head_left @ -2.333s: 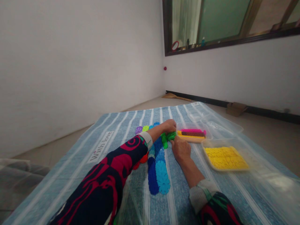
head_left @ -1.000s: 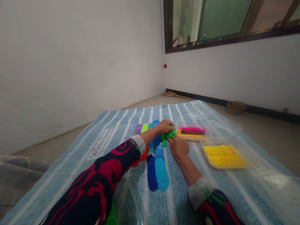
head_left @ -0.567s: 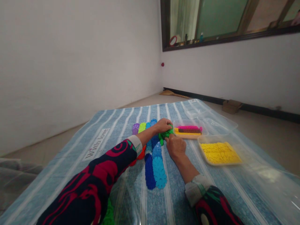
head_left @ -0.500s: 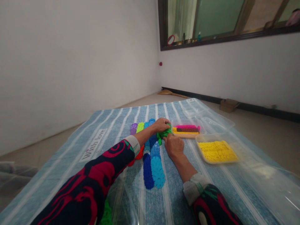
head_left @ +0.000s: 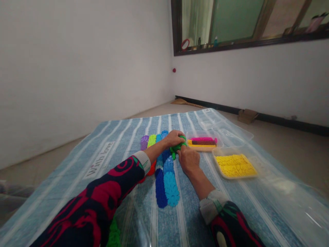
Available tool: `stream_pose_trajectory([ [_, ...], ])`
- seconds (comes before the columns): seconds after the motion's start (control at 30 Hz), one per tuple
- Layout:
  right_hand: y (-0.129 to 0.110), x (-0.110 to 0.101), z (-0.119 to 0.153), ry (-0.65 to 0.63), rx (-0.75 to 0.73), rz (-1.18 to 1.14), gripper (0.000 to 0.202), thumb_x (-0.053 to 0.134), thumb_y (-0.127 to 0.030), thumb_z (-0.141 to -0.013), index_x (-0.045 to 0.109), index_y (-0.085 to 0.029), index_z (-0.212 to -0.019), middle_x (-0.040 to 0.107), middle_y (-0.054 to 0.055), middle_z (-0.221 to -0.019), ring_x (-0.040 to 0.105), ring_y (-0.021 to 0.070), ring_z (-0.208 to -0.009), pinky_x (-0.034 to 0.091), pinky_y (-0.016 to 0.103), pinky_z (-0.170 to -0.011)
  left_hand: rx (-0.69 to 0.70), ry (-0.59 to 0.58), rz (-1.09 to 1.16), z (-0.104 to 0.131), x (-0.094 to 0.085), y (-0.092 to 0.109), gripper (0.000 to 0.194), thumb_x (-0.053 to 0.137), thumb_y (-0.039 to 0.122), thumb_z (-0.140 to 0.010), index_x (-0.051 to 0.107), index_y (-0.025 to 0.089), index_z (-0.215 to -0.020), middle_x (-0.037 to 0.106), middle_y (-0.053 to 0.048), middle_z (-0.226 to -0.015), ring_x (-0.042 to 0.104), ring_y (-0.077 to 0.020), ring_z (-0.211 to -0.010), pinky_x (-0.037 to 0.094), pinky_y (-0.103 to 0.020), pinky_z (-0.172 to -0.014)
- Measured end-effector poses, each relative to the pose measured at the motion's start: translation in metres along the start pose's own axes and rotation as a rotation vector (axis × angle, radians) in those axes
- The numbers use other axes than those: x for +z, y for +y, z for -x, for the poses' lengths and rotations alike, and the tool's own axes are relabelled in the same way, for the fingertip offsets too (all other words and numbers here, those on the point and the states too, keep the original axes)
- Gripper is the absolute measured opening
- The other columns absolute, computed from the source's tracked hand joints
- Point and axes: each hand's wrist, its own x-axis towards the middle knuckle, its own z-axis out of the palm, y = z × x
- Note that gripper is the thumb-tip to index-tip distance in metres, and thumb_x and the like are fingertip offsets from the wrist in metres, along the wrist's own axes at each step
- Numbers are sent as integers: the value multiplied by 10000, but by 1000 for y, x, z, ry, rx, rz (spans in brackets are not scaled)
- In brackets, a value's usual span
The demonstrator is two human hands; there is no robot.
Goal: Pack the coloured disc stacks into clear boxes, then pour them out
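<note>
Both my hands meet over the middle of the table at a cluster of green snowflake-shaped plastic discs [head_left: 177, 147]. My left hand [head_left: 175, 138] is closed on the cluster from above and the left. From the near right side my right hand [head_left: 189, 159] grips it with curled fingers. Rows of overlapping discs lie just left of and below my hands: light blue [head_left: 171, 188], dark blue [head_left: 161, 188], lime green [head_left: 152, 140] and purple [head_left: 144, 142]. Some red discs [head_left: 152, 168] show partly behind my left forearm.
Right of my hands stands a clear box [head_left: 197, 134] with pink, brown and yellow rows. Nearer is a tub [head_left: 218, 168] of yellow discs. Clear plastic lids [head_left: 239, 133] lie beyond. More green discs [head_left: 114, 235] sit by my left sleeve. A striped cloth [head_left: 123, 137] covers the table.
The view has shifted slightly, so everything sits a little further left. My hands stay on the green cluster, which appears turned a little between them.
</note>
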Motion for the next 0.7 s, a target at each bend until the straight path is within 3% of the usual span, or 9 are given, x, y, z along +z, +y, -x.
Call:
stream_pose_trajectory([
  [0.7,-3,-14,2,10,-43,9,249,442,-328,-945,591,-157,-1047,678,120,-982,663,220,-853,443,294,-679,27,-7,-17,7,-7,-1,265,568,190,-614,725,124,-816,656,6,-718,558,-127,-678,444,-212,-620],
])
